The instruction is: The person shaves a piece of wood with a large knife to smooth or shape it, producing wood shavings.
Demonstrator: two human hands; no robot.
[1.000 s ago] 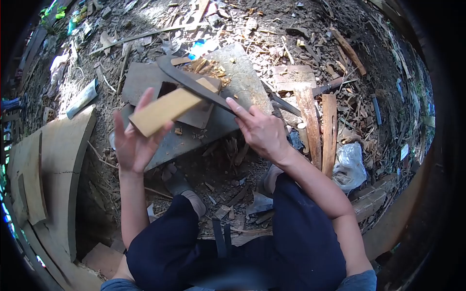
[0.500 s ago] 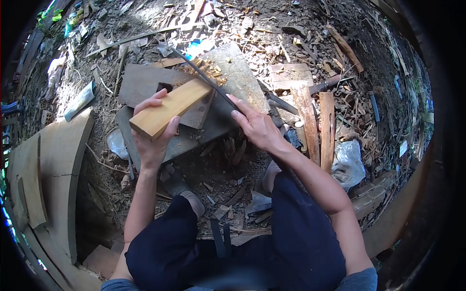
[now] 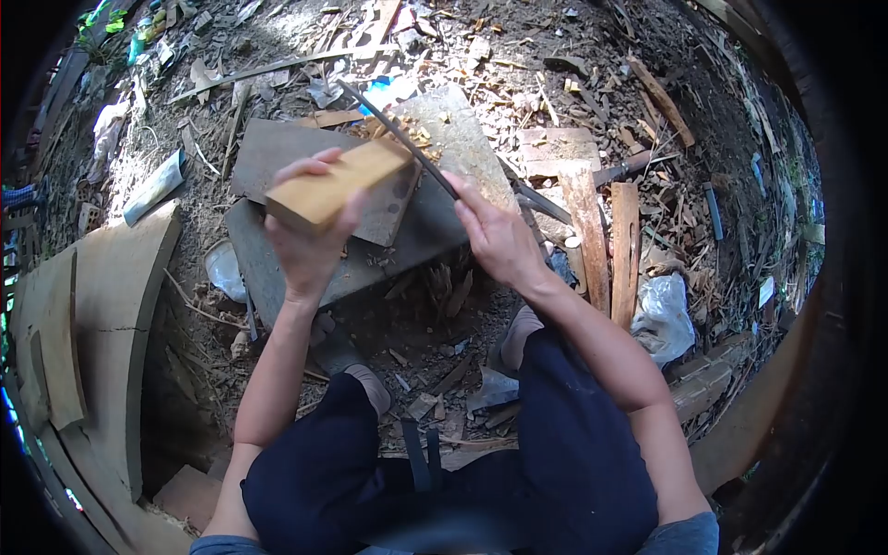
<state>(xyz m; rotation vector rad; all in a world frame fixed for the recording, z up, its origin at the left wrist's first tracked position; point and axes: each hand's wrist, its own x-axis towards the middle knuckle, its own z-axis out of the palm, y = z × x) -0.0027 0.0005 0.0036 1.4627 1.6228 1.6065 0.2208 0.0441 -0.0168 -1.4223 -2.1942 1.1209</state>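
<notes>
wood block is gripped in left hand, held above slab, far end beside dark blade. block and fingers are motion-blurred; palm is mostly hidden under the block. whether block and blade touch can't be told. blade is seen thin, near edge-on, so full outline can't be made out; its near end is covered by right hand, closed around it. flat board is partly hidden behind block and left hand. shavings are partly crossed by the blade.
</notes>
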